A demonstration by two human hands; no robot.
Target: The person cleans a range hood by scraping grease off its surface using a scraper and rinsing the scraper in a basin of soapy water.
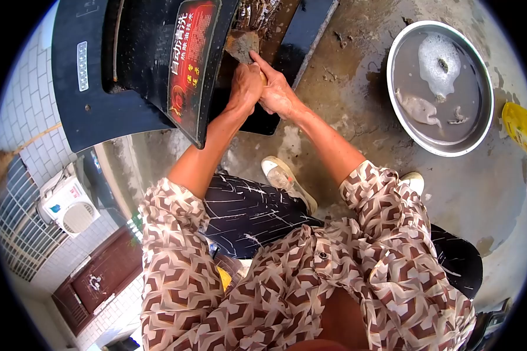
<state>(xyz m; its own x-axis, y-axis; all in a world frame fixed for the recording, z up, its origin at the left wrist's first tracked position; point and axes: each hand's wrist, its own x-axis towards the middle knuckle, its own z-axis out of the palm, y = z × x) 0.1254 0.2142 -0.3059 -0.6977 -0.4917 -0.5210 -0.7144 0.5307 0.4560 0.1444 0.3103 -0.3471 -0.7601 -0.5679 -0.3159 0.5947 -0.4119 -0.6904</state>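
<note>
Both of my hands are together at the opening of a black range hood (129,111) with a red label. My left hand (246,88) is closed round the handle of a scraper. My right hand (277,92) wraps the same handle from the other side, its index finger stretched along toward the blade. The scraper (244,48) has a wide, dirty blade pointing into the hood, against a brown, greasy inner surface (257,17). Most of the handle is hidden by my fingers.
A round metal basin (394,105) at right holds grey, sudsy water and soaked rags. A yellow bag or wrapper (517,126) lies beyond it. The concrete floor (357,88) is wet. An air-conditioner unit (70,202) and a brown door (108,275) are at left.
</note>
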